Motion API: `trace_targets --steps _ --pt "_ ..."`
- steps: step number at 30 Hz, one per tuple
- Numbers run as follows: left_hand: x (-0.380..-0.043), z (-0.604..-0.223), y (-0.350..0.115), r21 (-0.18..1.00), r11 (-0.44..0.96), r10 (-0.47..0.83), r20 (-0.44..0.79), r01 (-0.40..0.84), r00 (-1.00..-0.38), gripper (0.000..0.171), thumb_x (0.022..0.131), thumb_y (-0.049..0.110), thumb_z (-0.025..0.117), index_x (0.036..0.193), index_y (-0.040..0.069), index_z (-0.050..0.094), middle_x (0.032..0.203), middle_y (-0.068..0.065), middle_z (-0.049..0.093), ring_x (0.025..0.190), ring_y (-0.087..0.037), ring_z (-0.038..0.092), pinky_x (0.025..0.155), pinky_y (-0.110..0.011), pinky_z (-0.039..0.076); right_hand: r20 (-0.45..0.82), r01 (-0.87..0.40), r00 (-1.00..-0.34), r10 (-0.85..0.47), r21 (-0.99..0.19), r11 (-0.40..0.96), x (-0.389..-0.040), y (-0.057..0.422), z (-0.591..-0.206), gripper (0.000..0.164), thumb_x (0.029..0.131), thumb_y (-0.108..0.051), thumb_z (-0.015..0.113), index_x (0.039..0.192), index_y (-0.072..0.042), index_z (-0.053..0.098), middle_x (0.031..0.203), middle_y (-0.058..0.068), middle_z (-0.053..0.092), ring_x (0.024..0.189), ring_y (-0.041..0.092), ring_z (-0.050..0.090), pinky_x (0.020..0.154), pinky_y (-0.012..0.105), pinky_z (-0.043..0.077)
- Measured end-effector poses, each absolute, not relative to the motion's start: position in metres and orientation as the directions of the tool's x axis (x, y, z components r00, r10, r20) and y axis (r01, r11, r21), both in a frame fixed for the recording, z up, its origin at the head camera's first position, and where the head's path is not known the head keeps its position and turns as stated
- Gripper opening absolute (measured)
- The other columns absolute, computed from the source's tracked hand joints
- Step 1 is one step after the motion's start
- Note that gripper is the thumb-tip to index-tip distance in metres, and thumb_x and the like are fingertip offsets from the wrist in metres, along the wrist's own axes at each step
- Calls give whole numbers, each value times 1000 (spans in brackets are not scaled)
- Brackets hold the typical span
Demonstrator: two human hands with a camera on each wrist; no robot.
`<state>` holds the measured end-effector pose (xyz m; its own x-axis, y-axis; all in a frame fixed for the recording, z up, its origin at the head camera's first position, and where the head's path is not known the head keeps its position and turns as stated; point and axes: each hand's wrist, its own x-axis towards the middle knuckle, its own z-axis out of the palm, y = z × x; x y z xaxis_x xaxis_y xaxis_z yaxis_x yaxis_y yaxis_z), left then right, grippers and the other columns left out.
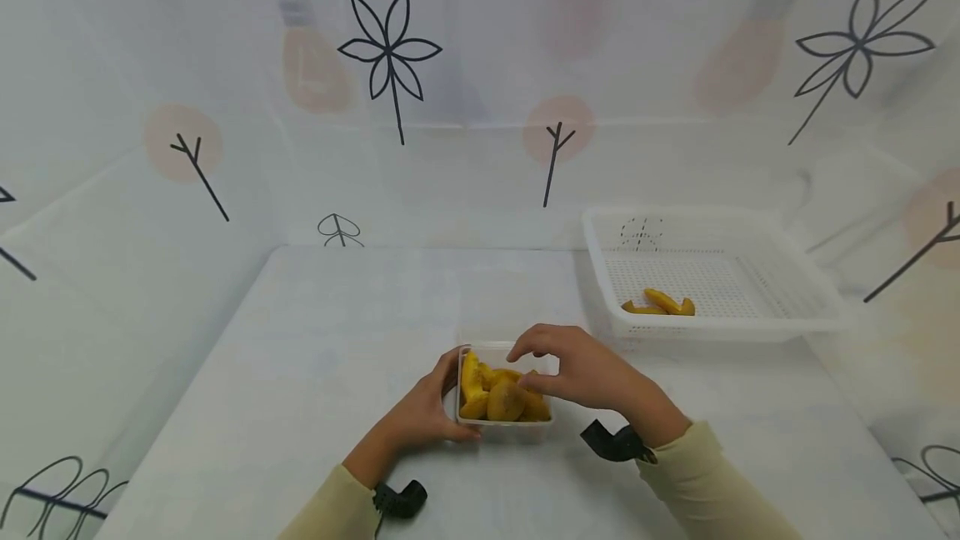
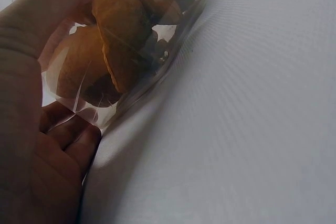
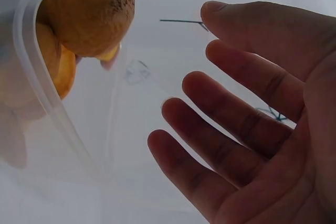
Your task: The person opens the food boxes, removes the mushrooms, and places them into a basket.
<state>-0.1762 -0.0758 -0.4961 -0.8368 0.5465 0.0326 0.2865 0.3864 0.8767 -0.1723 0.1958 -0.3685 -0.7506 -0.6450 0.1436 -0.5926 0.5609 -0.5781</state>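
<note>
A small clear plastic container (image 1: 517,433) stands on the white table, filled with curved yellow pieces (image 1: 506,401) that look like cut fruit; their exact kind cannot be told. My left hand (image 1: 423,411) grips its left side, thumb at the front corner and fingers round the back. Through the clear wall, the left wrist view shows brownish-yellow pieces (image 2: 123,30) above that hand's fingers. Over the container's right side hovers my right hand (image 1: 588,369). In the right wrist view its fingers (image 3: 210,124) are spread, apart from the container rim (image 3: 26,45), with nothing between them.
A white perforated plastic basket (image 1: 750,325) stands at the back right, with a few similar yellow pieces (image 1: 663,302) near its front left corner. White cloth walls (image 1: 465,182) with printed plant drawings enclose the table (image 1: 337,340) at the back and sides.
</note>
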Motion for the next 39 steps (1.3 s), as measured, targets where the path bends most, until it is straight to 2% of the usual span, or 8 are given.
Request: trace_targets --steps 6,12,21,31,39 --pt "-176 -496 -76 878 388 548 25 281 -836 117 66 43 88 154 23 12 159 5 27 145 -12 30 117 -43 30 84 -571 -746 -661 -593 568 -172 189 -374 25 87 -34 71 111 -27 68 112 -18 64 100 7 58 89 34 54" --pt "-176 -495 -76 880 373 560 39 294 -828 117 67 40 88 154 20 13 158 3 28 145 -11 30 118 -41 29 25 -554 -721 -693 -623 553 -171 181 -376 26 88 -32 71 111 -21 69 112 -15 65 105 14 62 94 42 54" --pt "-175 -494 -76 871 390 552 38 299 -833 116 67 38 88 154 21 13 158 3 30 144 -11 32 117 -42 30 -33 -564 -699 -714 -588 579 -168 174 -379 26 88 -27 72 113 -23 69 117 -14 64 106 6 58 95 34 52" --pt "-174 -493 -75 877 385 554 31 289 -832 115 68 37 88 154 21 13 159 1 27 146 -13 29 118 -42 29 -27 -606 -670 -742 -556 569 -165 170 -381 26 87 -25 72 113 -19 70 114 -12 65 103 5 58 92 30 53" --pt "-175 -495 -76 874 386 552 37 294 -833 116 67 36 88 154 21 13 158 1 28 145 -12 30 118 -42 29 -45 -642 -652 -757 -498 583 -165 170 -382 31 86 -24 73 116 -19 70 117 -11 64 109 7 58 96 32 52"
